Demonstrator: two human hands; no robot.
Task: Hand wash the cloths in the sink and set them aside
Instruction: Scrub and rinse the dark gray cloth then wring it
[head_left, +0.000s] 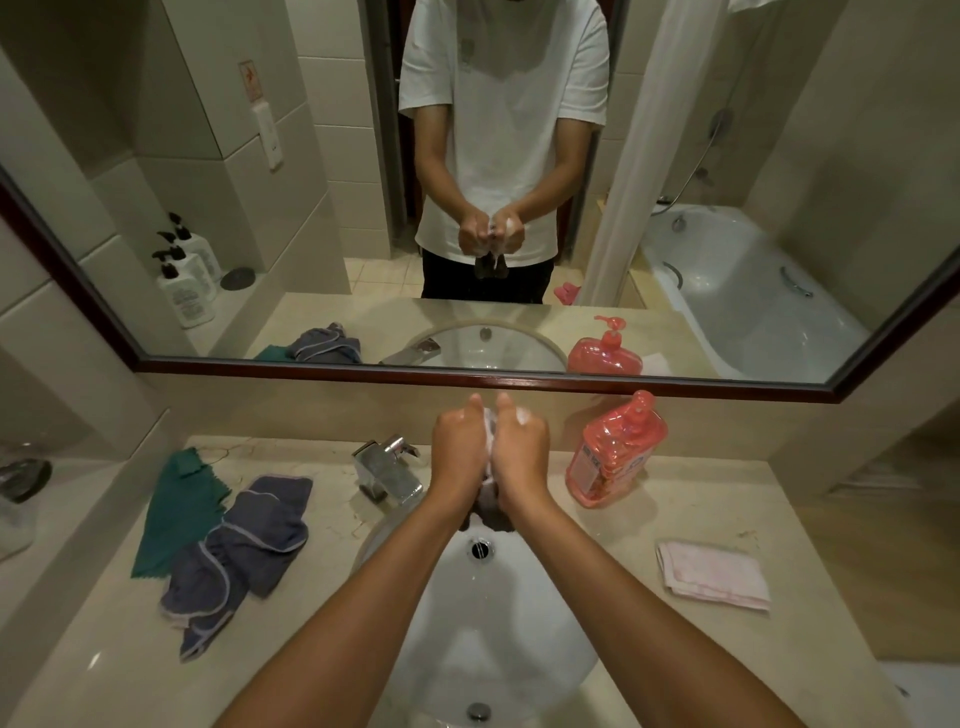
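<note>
Soapy dark cloth (487, 512) clenched between left hand (460, 447) and right hand (521, 446), above the sink (498, 618)

This is a bathroom, seemingly a hotel's. A white oval basin (493, 623) is sunk into a beige stone counter (701, 519), with a boxy chrome tap (387, 467) at the basin's back left rim. Above the basin hangs a wide dark-framed wall mirror (156, 208), reflecting a white bathtub (737, 291), a white shower curtain (639, 156), pale wall tiles and white pump bottles (184, 275).
</note>
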